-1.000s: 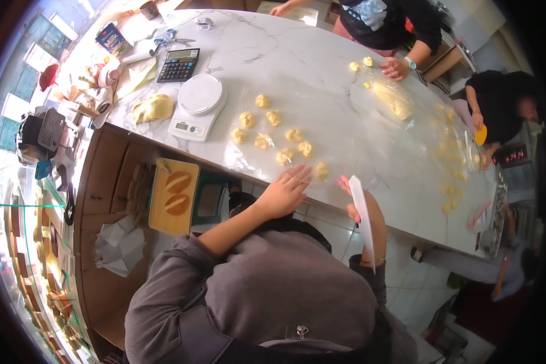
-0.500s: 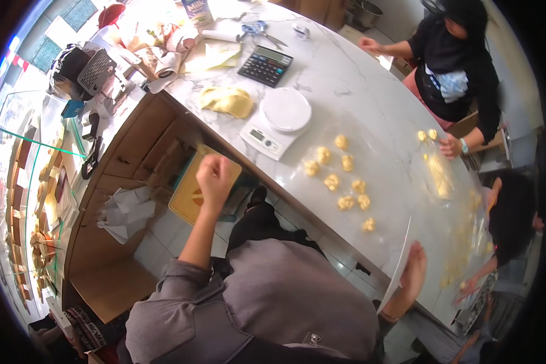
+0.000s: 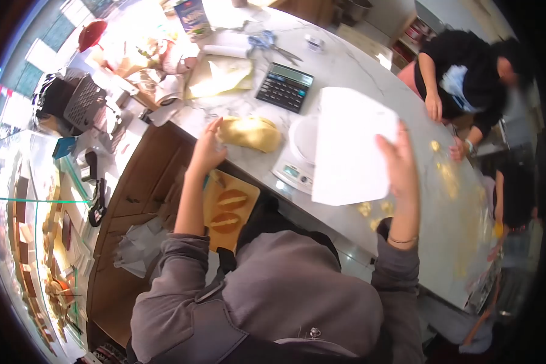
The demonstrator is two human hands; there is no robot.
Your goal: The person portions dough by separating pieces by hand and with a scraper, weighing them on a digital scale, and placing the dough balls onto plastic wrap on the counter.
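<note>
My left hand (image 3: 207, 148) is at the left end of a smooth yellow lump of dough (image 3: 249, 133), thumb and fingers apart. Whether it touches the dough is hard to tell. In my right hand (image 3: 400, 161) is a flat white sheet (image 3: 352, 148), gripped at its right edge with the thumb across the face. The sheet hangs above the table and covers part of the white kitchen scale (image 3: 291, 170). Small dough pieces (image 3: 365, 209) lie just past its lower edge; others are hidden behind it.
A calculator (image 3: 284, 88), scissors (image 3: 285, 54) and a carton (image 3: 193, 19) are on the marble table (image 3: 352, 67). Below its edge is a yellow tray (image 3: 249, 197) with orange oval shapes. Co-workers stand along the far side, one hand (image 3: 461, 148) near more dough.
My left hand has gone from above the yellow tray to the dough lump. The white sheet, in my right hand, has swung up and left from the table edge, turning face-on. A co-worker leans lower.
</note>
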